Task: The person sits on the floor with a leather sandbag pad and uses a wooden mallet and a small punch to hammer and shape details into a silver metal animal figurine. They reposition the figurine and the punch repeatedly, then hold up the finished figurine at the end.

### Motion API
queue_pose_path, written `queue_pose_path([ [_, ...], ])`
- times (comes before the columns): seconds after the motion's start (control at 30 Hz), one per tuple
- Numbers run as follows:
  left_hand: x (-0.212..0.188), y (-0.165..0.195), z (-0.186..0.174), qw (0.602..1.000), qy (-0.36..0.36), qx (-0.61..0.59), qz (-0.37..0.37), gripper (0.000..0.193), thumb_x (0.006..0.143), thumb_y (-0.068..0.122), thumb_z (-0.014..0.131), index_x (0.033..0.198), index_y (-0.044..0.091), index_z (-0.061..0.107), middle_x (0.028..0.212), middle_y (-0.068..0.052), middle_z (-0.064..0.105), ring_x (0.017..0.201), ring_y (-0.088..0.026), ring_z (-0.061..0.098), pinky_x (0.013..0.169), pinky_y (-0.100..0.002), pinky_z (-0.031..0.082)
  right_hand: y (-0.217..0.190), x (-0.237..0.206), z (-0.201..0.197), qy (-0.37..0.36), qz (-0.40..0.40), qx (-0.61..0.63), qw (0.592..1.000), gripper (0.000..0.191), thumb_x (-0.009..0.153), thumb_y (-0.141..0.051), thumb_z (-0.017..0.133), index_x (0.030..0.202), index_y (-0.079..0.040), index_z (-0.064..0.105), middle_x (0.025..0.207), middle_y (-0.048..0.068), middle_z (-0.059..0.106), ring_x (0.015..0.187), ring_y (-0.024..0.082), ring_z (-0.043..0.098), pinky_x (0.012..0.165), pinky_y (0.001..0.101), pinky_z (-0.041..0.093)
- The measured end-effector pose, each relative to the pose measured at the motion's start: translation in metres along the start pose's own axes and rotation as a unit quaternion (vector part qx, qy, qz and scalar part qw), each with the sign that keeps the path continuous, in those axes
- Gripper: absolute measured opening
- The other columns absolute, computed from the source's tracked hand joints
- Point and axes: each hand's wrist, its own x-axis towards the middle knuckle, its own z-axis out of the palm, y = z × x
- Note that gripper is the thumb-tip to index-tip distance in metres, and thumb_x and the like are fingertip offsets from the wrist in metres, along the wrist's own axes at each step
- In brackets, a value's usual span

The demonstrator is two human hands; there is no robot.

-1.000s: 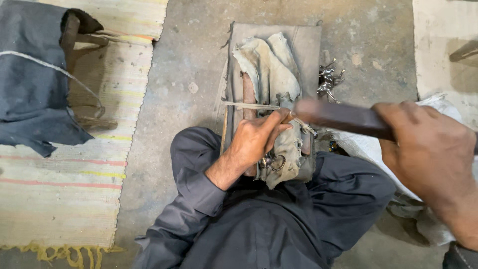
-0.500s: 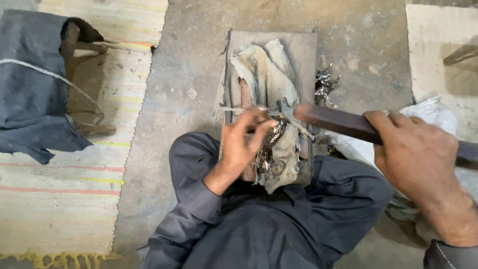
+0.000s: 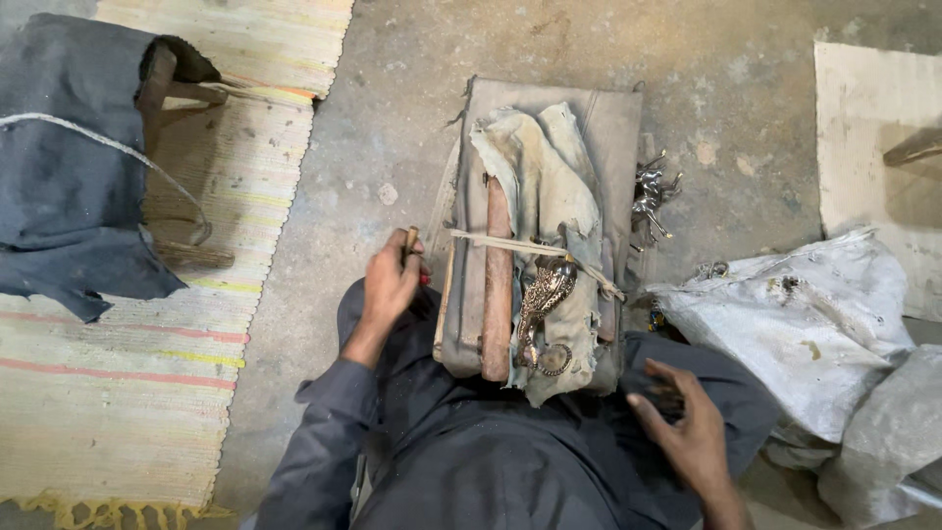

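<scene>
Brass piece (image 3: 546, 294), ornate and shiny, lies on a ragged cloth (image 3: 549, 186) draped over a padded block (image 3: 608, 128) that sits on the concrete floor (image 3: 392, 118) and against the person's lap. A taut cord (image 3: 491, 241) runs across the block and over the top of the piece, pinning it down. Just left of the piece, a reddish wooden bar (image 3: 497, 285) lies lengthwise on the block, also under the cord.

Left hand (image 3: 391, 285) is off the block, just beside its left edge, fingers curled around a thin stick-like tool (image 3: 410, 241) whose tip pokes up above the knuckles. It is not touching the piece.

Right hand (image 3: 687, 432) is down low at the right thigh, well apart from the piece, fingers bent over something dark; it is blurred, so I cannot tell what it grips or whether it grips at all.

To the right of the block, a small silvery horse figure (image 3: 652, 196) stands on the floor, close to the block's edge. Further right, crumpled white sacks (image 3: 805, 314) are heaped on the floor. Over on the left, a striped mat (image 3: 118, 393) covers the floor, with a dark cloth (image 3: 69, 177) thrown over a low wooden stool (image 3: 167, 83) and a pale rope (image 3: 118, 147) trailing across it.
</scene>
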Motion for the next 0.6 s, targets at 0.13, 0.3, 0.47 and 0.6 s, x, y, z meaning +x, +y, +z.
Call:
queue_pose_path([
  [0.13,0.031,-0.026,0.043,0.991,-0.047,-0.025,0.123,0.037,0.086,0.0,0.062,0.123,0.004,0.059,0.107,-0.014,0.075,0.1,-0.021,0.071,0.086,-0.033,0.056,-0.067,0.009,0.016,0.001,-0.169,0.09,0.981,0.105,0.057,-0.029,0.094,0.147,-0.007,0.045,0.135,0.007,0.065,0.108,0.024,0.067,0.094,0.0408,0.053],
  [0.3,0.054,-0.022,0.088,0.964,-0.108,-0.242,0.023,0.041,0.091,0.006,0.066,0.131,0.003,0.06,0.115,-0.009,0.072,0.102,-0.019,0.067,0.088,-0.035,0.058,-0.122,0.047,0.037,-0.005,-0.239,0.043,0.97,0.133,0.049,-0.04,0.1,0.155,-0.004,0.029,0.14,0.018,0.059,0.123,0.033,0.048,0.108,0.0457,0.04],
  [0.47,0.069,-0.015,0.097,0.938,-0.108,-0.318,0.085,0.038,0.093,0.007,0.069,0.129,-0.001,0.064,0.114,-0.009,0.072,0.101,-0.019,0.066,0.087,-0.037,0.057,-0.131,0.063,0.032,0.009,-0.322,-0.043,0.946,0.148,0.042,-0.049,0.101,0.156,-0.002,0.021,0.131,0.019,0.063,0.131,0.042,0.042,0.113,0.0612,0.023],
  [0.6,0.094,0.001,0.09,0.949,0.054,-0.308,-0.036,0.025,0.094,0.009,0.065,0.118,0.0,0.067,0.102,-0.008,0.073,0.091,-0.019,0.066,0.081,-0.036,0.054,-0.134,0.067,0.031,-0.052,-0.273,-0.037,0.96,0.153,0.042,-0.053,0.099,0.159,-0.003,0.014,0.131,0.017,0.065,0.126,0.037,0.047,0.11,0.0588,0.028],
])
